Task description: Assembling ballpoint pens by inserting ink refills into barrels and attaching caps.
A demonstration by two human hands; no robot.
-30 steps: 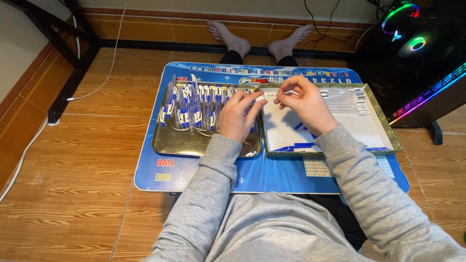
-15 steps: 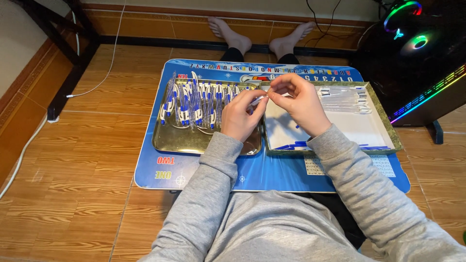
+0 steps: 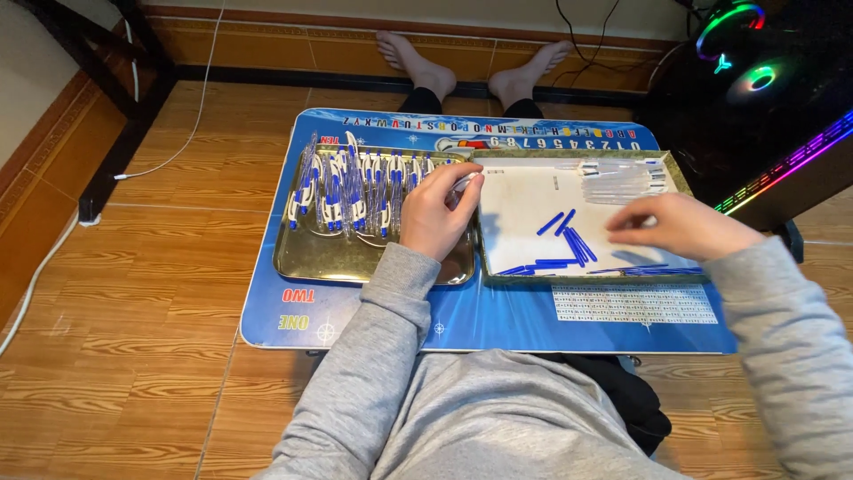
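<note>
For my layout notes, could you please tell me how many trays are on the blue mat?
2. A gold metal tray lies on the left, holding pens beside the left hand. A second tray lies on the right, holding blue parts under the right hand.

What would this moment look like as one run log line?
left hand: at gold tray edge, by pens | right hand: over white tray, above blue caps | surface: blue lap desk

Blue-and-white pens (image 3: 355, 191) on a gold tray (image 3: 338, 258), blue caps (image 3: 564, 240) on a white-lined tray (image 3: 524, 209), blue counter (image 3: 498, 311), grey sleeves (image 3: 355, 373), brown wood-grain floor (image 3: 115, 356).
</note>
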